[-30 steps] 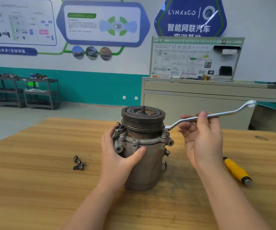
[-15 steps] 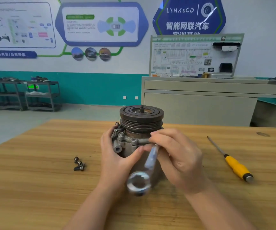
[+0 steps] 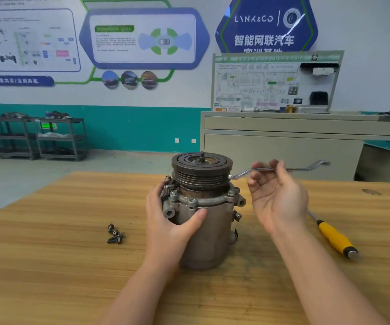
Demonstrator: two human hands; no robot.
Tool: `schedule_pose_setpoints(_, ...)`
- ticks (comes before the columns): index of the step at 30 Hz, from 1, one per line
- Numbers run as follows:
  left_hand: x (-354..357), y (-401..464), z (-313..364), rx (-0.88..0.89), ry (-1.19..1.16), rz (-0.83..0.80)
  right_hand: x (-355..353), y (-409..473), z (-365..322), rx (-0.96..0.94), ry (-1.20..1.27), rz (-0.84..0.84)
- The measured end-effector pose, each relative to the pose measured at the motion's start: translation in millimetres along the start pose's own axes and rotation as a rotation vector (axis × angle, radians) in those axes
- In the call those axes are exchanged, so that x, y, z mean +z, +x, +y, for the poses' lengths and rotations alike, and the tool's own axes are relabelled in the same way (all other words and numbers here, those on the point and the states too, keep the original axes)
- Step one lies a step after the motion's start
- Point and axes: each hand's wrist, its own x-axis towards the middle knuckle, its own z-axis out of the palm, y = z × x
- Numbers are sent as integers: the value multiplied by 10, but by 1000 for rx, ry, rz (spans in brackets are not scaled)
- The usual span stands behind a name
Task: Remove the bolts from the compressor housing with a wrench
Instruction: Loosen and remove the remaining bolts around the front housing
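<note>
A grey compressor housing (image 3: pixel 212 242) stands upright on the wooden table (image 3: pixel 48 266), with a dark grooved pulley (image 3: pixel 201 170) on top. My left hand (image 3: pixel 173 221) grips its left side, thumb across the front. A silver ring wrench (image 3: pixel 302 169) lies level to the right, its near end on the right-hand flange bolt (image 3: pixel 231 192). My right hand (image 3: pixel 276 195) pinches the wrench shaft with fingertips, palm toward me. Another bolt (image 3: pixel 173 194) sits in the flange at front left. Three loose bolts (image 3: pixel 115 234) lie on the table to the left.
A yellow-handled screwdriver (image 3: pixel 335 238) lies on the table to the right of my right forearm. Behind the table stand a beige cabinet (image 3: pixel 283 141) with a wiring display board and, far left, dark metal shelving (image 3: pixel 36 137).
Half a second ago the wrench pointed toward me over the front of the housing; now it points right again. My right hand swung out to the right with it. The left hand stayed put.
</note>
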Motion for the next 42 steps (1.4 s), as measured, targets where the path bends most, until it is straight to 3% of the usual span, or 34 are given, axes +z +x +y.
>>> schedule_pose_setpoints(9,-4,-4,20,-17,-2,-10,52,-267,-7,-495,-455,-73)
schedule_pose_setpoints(16,-2,14,-18,4,15,-2,-25,-391,88,-966,-919,-582)
schedule_pose_setpoints(19,3,19,-45,3,11,-11,-73,-383,149,-1140,-1101,-676)
schedule_pose_setpoints(22,-5,13,-46,2,-12,-1,-28,-434,214,-1022,-866,-534)
schedule_pose_setpoints(25,-8,8,-40,-12,-29,-6,-6,-383,191,-790,-539,-187)
schedule_pose_setpoints(28,-9,4,-23,-13,-23,-13,16,-153,95,-293,-294,70)
schedule_pose_setpoints(30,-9,2,-15,-14,-29,-15,30,18,42,41,-178,116)
schedule_pose_setpoints(32,-12,6,-10,-15,-32,-11,36,101,4,203,-95,92)
schedule_pose_setpoints(35,-10,12,-10,-17,-15,-13,13,95,-36,118,-2,54)
schedule_pose_setpoints(42,-19,1,3,-30,-16,-22,35,-161,-59,-437,-441,-68)
